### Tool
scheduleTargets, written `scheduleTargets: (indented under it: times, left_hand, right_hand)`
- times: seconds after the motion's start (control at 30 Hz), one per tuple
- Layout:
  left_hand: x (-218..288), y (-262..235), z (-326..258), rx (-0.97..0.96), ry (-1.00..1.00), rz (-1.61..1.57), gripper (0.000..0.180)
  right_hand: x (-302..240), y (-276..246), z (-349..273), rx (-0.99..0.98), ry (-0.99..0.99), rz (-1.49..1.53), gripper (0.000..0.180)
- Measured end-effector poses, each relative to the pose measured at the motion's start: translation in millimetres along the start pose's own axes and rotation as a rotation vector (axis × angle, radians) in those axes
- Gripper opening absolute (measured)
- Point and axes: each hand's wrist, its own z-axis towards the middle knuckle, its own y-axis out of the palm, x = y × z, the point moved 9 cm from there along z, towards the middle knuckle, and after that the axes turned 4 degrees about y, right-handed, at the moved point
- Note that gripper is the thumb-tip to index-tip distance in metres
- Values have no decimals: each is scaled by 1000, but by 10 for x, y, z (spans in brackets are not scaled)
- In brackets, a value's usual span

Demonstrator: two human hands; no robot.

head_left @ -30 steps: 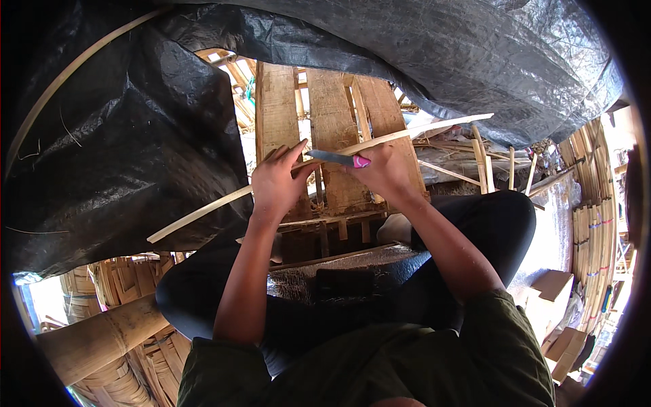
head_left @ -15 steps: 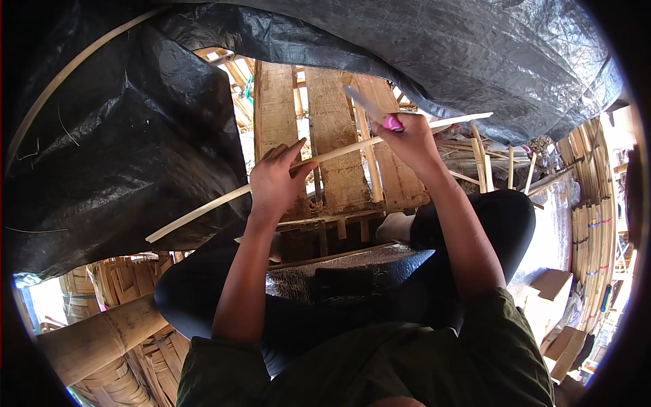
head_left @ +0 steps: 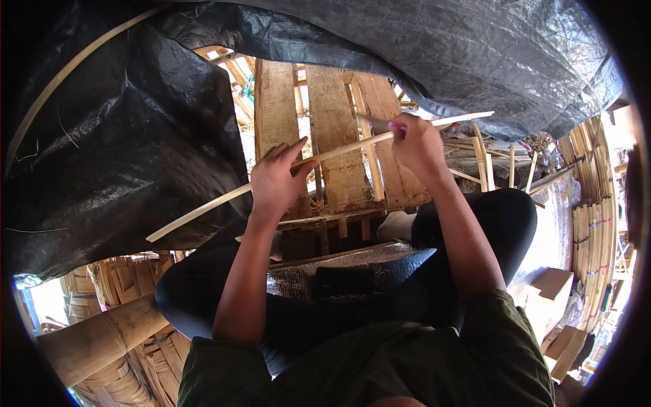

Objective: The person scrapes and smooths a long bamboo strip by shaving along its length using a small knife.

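Observation:
A long, pale bamboo strip [head_left: 343,150] slants across in front of me, its right end higher than its left. My left hand [head_left: 277,178] grips it left of its middle, with thumb and forefinger sticking out along it. In my right fist [head_left: 415,141] is a knife [head_left: 375,122] with a pink handle. Its blade points left, just above the strip and blurred by motion; whether it touches cannot be made out. The strip passes behind or under the right hand and comes out beyond it.
Wooden planks [head_left: 336,129] with gaps lie beneath the strip. Black plastic sheeting [head_left: 129,149] hangs at left and above. A thick bamboo pole [head_left: 102,336] is at lower left. Thin sticks [head_left: 485,159], bundled slats [head_left: 597,230] and a cardboard box [head_left: 550,288] are at right.
My right hand has shifted slightly right and down, and the knife blade has tipped from steep to nearly level, closer to the strip. My left hand and the strip stay put.

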Motion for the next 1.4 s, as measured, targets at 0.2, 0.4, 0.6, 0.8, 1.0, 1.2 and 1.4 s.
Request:
scheduleTargets:
  times: [0.2,0.4,0.6,0.8,1.0,1.2,1.4]
  left_hand:
    - [59,-53,17,7,0,18,33]
    - [66,-55,0,26,10,16,17]
    - [65,-66,8,58,24,-7,17]
    - [72,-71,13,58,26,-26,20]
    - [65,-42,24,16,2,-25,20]
    - [12,-3,26,-28,-36,7,22]
    - [-30,9,5,-42,-64,25,19]
  right_hand:
    - [177,-251,63,165,8,60,15]
    - [-198,-147,-31,-27,-187,314,12]
    - [83,-200,-6,64,23,-103,13]
    - [371,-332,100,173,58,93,14]
    - [1345,-124,245,246,293,-142,43]
    - [922,203,107,162,190,-2,45]
    - [909,-24,109,135,244,-25,43]
